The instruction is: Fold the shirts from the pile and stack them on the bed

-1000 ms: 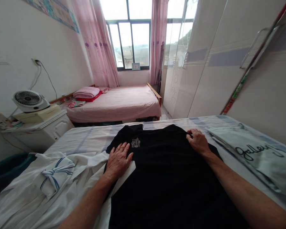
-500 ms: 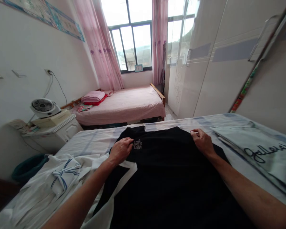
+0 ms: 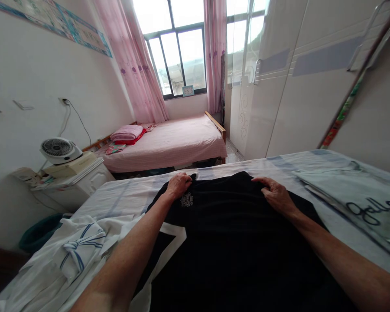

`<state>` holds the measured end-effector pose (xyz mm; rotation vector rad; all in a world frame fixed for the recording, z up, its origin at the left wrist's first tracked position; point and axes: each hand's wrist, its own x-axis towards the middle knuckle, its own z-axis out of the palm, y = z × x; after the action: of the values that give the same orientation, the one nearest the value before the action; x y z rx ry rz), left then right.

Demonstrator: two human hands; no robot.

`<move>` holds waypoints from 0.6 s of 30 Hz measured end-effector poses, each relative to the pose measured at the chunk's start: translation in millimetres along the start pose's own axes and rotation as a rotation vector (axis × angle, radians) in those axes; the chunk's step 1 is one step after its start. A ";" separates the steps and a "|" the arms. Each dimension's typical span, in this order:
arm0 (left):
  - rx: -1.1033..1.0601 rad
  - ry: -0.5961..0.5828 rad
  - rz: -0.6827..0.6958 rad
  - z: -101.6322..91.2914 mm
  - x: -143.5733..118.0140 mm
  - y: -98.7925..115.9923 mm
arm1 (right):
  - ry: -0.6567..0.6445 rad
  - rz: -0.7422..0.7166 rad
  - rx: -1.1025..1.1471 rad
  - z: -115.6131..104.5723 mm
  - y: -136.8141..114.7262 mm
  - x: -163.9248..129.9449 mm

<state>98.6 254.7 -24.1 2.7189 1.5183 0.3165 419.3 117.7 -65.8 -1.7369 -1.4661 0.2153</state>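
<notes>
While a white garment with blue stripes (image 3: 78, 249) lies heaped at the bed's (image 3: 123, 193) left edge, our left hand (image 3: 178, 185) pinches the far collar edge of the black shirt (image 3: 227, 242) spread flat mid-bed. Our right hand (image 3: 276, 196) curls onto the shirt's far right shoulder, grip apparently closed on cloth. A pale printed shirt (image 3: 360, 199) lies rightmost.

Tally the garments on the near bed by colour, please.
Black shirt: 1, under both the left hand and right hand.
White garment: 1.
Pale green shirt: 1.
Total: 3.
</notes>
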 end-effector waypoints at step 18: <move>-0.052 0.264 0.159 21.0 27.1 48.9 | 0.031 0.046 -0.014 3.7 -4.1 1.4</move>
<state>157.3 253.5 -34.7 2.8539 1.3200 0.7340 414.5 120.6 -64.9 -1.7793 -1.4090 0.2019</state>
